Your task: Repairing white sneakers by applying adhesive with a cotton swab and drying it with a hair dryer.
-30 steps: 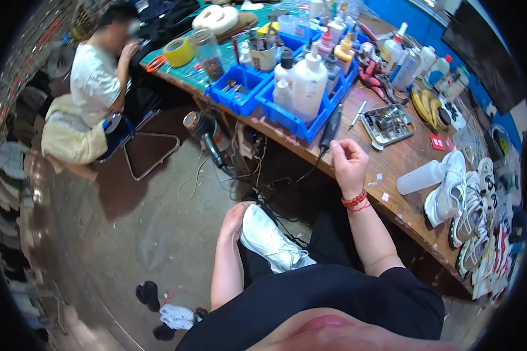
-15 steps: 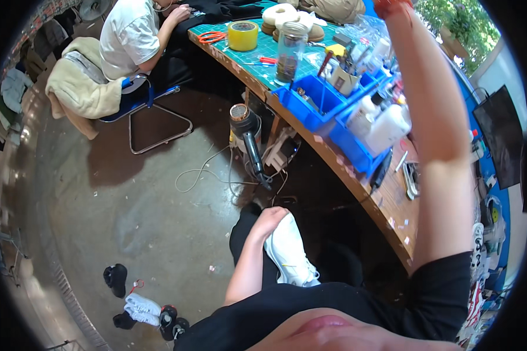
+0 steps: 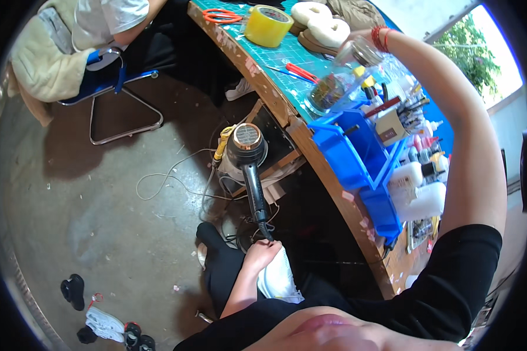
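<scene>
A white shoe [image 3: 280, 278] rests on my lap, and my left hand [image 3: 262, 255] is closed around its upper end. My right arm stretches across the workbench, with red bracelets at its wrist. My right hand [image 3: 362, 38] is at the top of a clear glass jar [image 3: 344, 75], beside brown shoes with white fluffy collars [image 3: 329, 33]. The jar hides part of its fingers, so their grip does not show. Small dark bits lie in the bottom of the jar.
Blue bins [image 3: 348, 149] with bottles and tools line the bench edge. On the green cutting mat [image 3: 263, 55] lie yellow tape [image 3: 269, 26] and orange-handled scissors [image 3: 222, 16]. A black heat gun [image 3: 250, 161] stands below. Shoes [image 3: 104, 323] lie on the floor; someone sits at left [image 3: 108, 17].
My right hand has come down from the top edge of the view to the jar. My left hand stays on the white shoe. The whole view has shifted toward the bench.
</scene>
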A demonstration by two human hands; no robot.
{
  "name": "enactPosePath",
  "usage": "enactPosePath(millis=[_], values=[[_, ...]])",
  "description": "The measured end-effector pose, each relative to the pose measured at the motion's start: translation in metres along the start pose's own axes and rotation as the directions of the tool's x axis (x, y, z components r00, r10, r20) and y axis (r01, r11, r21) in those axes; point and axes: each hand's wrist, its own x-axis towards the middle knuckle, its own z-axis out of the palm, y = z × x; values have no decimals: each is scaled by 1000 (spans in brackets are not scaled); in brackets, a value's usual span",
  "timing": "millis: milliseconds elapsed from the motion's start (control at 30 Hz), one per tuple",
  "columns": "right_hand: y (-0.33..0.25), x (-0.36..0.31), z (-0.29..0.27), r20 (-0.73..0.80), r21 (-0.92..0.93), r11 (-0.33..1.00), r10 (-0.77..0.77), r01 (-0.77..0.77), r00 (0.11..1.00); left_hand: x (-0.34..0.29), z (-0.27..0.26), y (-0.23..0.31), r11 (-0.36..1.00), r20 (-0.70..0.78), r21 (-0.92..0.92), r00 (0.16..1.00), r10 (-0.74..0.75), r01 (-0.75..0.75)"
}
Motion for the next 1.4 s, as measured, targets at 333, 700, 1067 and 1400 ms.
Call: enactPosePath(millis=[333, 700, 1067, 1400], values=[[-41, 28, 66, -184, -217, 969, -160, 119, 970, -3, -1, 11, 999, -157, -25, 986, -48, 45], [6, 23, 9, -487, -387, 908, -351, 162, 800, -4, 6, 27, 1000, -127, 14, 992, -10, 12], [-34, -151, -54, -792, 132, 990, 80, 42, 605, -58, 6, 58, 988, -104, 116, 988, 112, -100], [-249, -383, 153, -991, 118, 379, -12, 918, 132, -103, 16, 31, 862, -122, -85, 864, 489, -500]])
